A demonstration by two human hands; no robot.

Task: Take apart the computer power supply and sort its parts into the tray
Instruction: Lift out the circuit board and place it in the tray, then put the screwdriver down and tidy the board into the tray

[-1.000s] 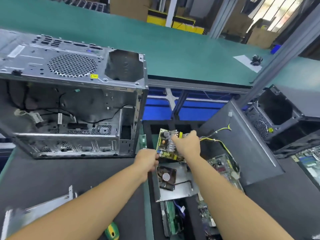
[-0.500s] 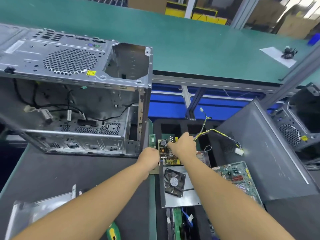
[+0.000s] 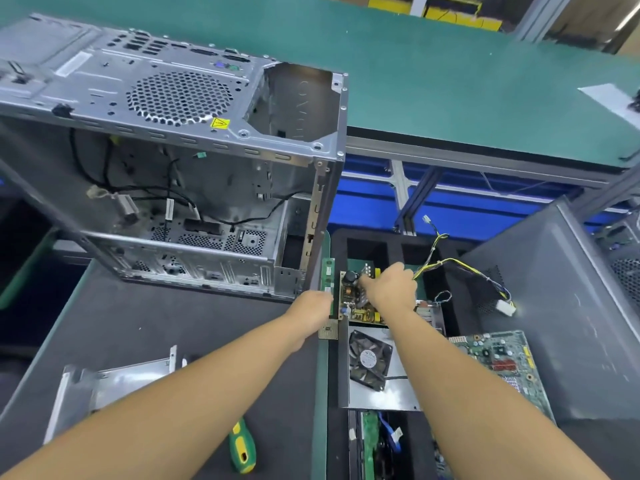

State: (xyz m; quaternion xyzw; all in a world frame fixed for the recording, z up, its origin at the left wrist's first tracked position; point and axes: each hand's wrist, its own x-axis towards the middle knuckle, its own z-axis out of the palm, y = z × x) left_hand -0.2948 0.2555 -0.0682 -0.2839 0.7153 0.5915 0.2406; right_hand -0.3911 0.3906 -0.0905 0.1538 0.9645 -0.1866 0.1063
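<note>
The power supply's yellow-brown circuit board [image 3: 356, 299] sits low over the black compartment tray [image 3: 388, 245], and my right hand [image 3: 389, 289] grips it from above. Its yellow and black wire bundle [image 3: 460, 265] trails right to a white plug. My left hand [image 3: 313, 306] holds the board's left edge beside a narrow green memory stick [image 3: 328, 271]. Just below lies the supply's grey metal cover with its black fan [image 3: 370, 360] facing up.
An open silver computer case [image 3: 180, 161] stands at the left on the dark mat. A green-handled screwdriver [image 3: 242, 445] and a metal bracket [image 3: 114, 379] lie near me. A green motherboard [image 3: 502, 358] leans against a grey side panel [image 3: 561, 306] at the right.
Both hands have lowered the circuit board toward the tray, and the wire bundle has swung out to the right. The camera has tilted down and left.
</note>
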